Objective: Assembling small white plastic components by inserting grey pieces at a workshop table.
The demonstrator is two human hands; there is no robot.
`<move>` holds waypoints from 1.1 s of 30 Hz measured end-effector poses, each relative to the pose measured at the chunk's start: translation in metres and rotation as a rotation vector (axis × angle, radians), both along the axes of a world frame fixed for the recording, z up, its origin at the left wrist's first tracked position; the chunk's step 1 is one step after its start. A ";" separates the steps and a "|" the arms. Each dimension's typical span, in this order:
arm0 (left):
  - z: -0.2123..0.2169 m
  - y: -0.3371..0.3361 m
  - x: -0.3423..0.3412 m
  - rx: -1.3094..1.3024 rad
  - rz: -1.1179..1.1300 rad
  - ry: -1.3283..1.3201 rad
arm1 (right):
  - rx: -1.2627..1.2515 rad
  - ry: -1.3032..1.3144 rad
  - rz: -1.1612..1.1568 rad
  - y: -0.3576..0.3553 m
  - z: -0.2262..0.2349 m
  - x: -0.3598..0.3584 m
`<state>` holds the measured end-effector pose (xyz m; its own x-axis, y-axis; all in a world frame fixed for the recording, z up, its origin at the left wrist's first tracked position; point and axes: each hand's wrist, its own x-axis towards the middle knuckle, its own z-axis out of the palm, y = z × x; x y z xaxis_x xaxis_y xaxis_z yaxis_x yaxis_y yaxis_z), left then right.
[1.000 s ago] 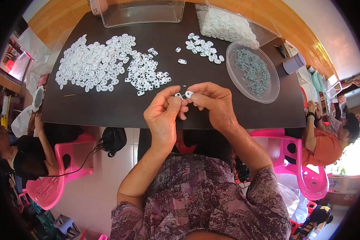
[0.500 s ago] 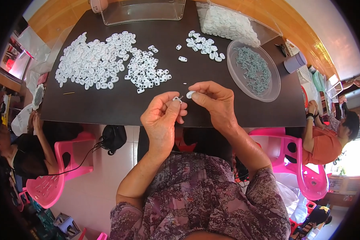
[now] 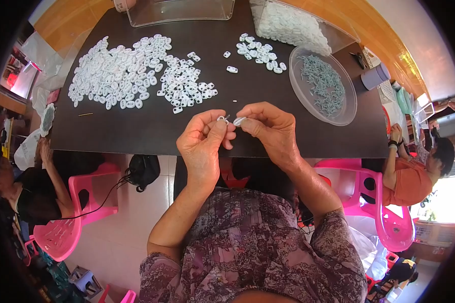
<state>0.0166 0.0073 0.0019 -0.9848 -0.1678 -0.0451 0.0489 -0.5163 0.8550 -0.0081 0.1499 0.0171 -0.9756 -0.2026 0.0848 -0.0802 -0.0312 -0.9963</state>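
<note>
Above the near edge of the table, my left hand (image 3: 203, 144) pinches a small white plastic piece (image 3: 221, 119) with a thin grey pin sticking out of it. Close beside it, thumb and forefinger of my right hand (image 3: 272, 130) grip a white oval plastic piece (image 3: 239, 121), tilted toward the pin. A narrow gap separates the two pieces. Beyond my left hand lies a heap of small white two-holed pieces (image 3: 183, 83), next to a larger heap of white oval pieces (image 3: 114, 73). To the right, a round clear dish (image 3: 297, 93) contains many grey-green pins (image 3: 321, 81).
A clear box of white pieces (image 3: 288, 25) and a clear tray (image 3: 182, 22) stand at the back. Scattered white pieces (image 3: 260, 53) lie before the box. Pliers (image 3: 359, 59) and a purple-grey cup (image 3: 375, 77) sit far right. People (image 3: 412, 171) sit on both sides.
The right-hand oval piece has turned and tilted, and sits slightly nearer the left-hand piece. Both hands otherwise stay in place. The whole view has shifted slightly.
</note>
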 end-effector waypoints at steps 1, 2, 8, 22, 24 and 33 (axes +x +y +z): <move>0.001 0.001 0.000 0.006 0.012 0.006 | 0.000 -0.001 0.000 0.000 0.001 0.001; 0.001 0.001 0.000 0.012 0.025 0.012 | 0.005 0.010 0.007 0.000 0.002 0.002; 0.002 0.002 0.000 0.024 0.043 0.013 | -0.078 -0.007 0.054 0.001 0.004 0.007; -0.004 0.005 0.002 0.048 0.066 0.024 | -0.179 -0.130 -0.021 -0.006 0.000 0.010; -0.006 0.004 0.003 0.031 0.065 0.041 | -0.185 -0.147 -0.026 -0.003 -0.006 0.008; 0.000 0.008 0.012 -0.087 0.014 0.010 | -0.204 -0.185 -0.110 -0.001 0.001 0.001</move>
<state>0.0287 0.0148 0.0024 -0.9826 -0.1845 -0.0195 0.0646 -0.4390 0.8962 -0.0067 0.1489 0.0180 -0.9934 -0.0919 -0.0680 0.0879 -0.2334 -0.9684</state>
